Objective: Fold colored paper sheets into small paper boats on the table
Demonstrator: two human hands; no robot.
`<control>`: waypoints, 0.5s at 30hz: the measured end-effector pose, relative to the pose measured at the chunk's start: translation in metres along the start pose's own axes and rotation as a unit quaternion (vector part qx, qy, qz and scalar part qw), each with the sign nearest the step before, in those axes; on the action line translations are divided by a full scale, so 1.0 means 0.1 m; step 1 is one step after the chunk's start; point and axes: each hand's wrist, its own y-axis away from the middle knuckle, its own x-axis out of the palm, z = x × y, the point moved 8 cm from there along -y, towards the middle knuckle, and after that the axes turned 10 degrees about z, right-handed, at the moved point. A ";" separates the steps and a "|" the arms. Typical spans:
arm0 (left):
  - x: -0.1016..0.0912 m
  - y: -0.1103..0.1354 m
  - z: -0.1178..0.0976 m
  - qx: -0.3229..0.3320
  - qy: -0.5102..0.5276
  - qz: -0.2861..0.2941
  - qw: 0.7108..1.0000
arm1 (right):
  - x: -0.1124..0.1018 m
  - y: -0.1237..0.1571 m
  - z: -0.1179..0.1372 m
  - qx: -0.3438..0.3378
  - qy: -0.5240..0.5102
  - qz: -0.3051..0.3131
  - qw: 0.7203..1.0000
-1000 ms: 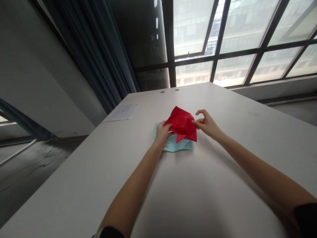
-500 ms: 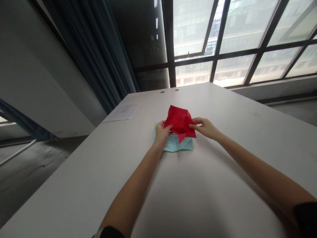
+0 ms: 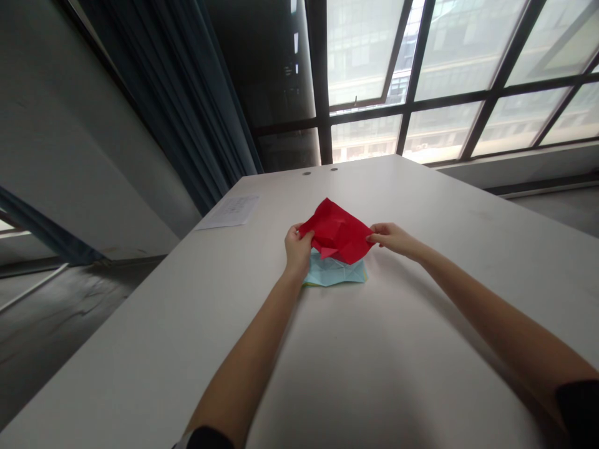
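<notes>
Dark-framed windows [image 3: 449,72] let daylight in beyond the far end of a long white table [image 3: 374,362], and a blue curtain [image 3: 187,81] hung to the left of them. Near the table's left edge lay a printed white sheet [image 3: 229,212]. Around the middle of the table, a red paper [image 3: 344,236] was spread between the person's two hands, creased and uneven, a small pointed flap sticking out at its near side. The left hand [image 3: 298,252] pinched its left corner with the thumb on top; the right hand [image 3: 397,241] gripped the opposite corner between thumb and fingers. Below it, on the table, rested a light blue paper [image 3: 334,272], also creased, its near part uncovered and a thin yellow-green edge [image 3: 312,285] showing beneath. Whether the red paper touched the blue one could not be told.
</notes>
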 end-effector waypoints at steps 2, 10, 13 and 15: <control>0.08 0.01 -0.02 0.012 -0.029 0.041 0.999 | 0.03 0.01 0.02 -0.006 0.012 0.016 1.000; 0.30 0.09 -0.11 0.052 -0.135 0.124 0.982 | 0.06 0.09 0.12 -0.001 -0.145 -0.016 0.989; 0.37 0.11 -0.07 0.041 -0.114 0.165 0.979 | 0.04 0.09 0.15 -0.022 -0.146 -0.048 0.988; 0.41 0.12 -0.04 0.036 -0.117 0.184 0.975 | 0.07 0.07 0.19 -0.050 -0.123 -0.040 0.990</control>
